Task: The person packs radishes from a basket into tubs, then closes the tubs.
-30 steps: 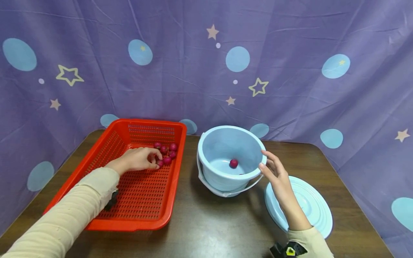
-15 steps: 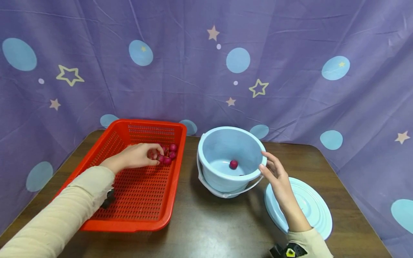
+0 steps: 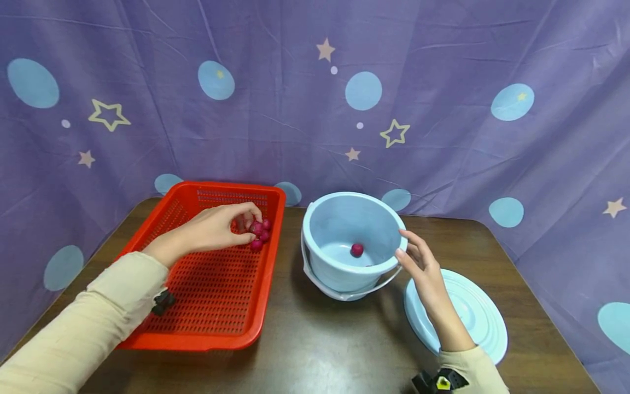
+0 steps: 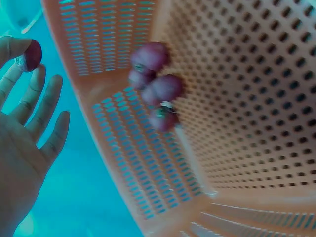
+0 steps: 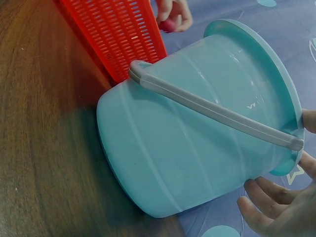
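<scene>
Over the far right corner of the red basket (image 3: 197, 342), my left hand (image 3: 216, 225) pinches a small red radish (image 4: 32, 55) between thumb and finger; its other fingers spread loosely in the left wrist view. Several more radishes (image 4: 165, 89) lie clustered against the basket wall below it. My right hand (image 3: 424, 273) holds the rim of the light-blue bucket (image 3: 339, 273) at its right side, thumb and a finger on the rim. In the right wrist view, its other fingers curl by the bucket's outside. One radish (image 3: 356, 250) lies inside the bucket; the near wall mostly hides another.
A light-blue round lid (image 3: 470, 312) lies on the wooden table (image 3: 315, 339), partly under my right forearm. The bucket's handle (image 5: 212, 108) hangs down on the near side. A purple patterned cloth (image 3: 295, 109) stands behind the table.
My left hand has moved away from me and to the right over the radishes, and now has one pinched. The right hand and the bucket stay where they were.
</scene>
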The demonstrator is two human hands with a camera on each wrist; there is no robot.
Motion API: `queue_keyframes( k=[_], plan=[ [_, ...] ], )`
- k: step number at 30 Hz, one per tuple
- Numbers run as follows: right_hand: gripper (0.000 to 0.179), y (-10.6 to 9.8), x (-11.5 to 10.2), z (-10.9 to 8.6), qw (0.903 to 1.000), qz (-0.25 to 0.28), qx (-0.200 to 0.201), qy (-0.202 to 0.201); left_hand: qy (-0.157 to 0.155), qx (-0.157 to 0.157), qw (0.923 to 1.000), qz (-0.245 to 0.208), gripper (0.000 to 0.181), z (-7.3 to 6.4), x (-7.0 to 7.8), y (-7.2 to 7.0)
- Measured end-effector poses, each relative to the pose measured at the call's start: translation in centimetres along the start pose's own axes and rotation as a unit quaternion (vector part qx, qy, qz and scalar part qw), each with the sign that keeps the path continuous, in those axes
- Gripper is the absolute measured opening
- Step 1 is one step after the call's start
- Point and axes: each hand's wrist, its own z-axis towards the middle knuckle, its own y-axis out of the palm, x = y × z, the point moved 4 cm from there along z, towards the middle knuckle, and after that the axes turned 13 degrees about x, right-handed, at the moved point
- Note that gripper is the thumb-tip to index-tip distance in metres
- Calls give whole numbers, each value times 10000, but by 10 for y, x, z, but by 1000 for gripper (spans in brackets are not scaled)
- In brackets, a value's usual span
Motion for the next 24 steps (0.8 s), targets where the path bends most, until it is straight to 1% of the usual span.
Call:
queue_keyframes(
  k=[4,11,18,24],
  plan=[
    [47,0,0,0,10000,16,6,-21,129,183,9997,36,29,4,11,-7],
    [47,0,-1,0,10000,-7,-11,-6,205,255,9994,67,28,9,22,-13],
    [47,0,0,0,10000,18,-18,-16,230,222,9995,-72,25,19,38,-11],
    [47,0,0,1,10000,-26,-27,21,411,189,9988,-207,24,28,53,-6]
  ],
)
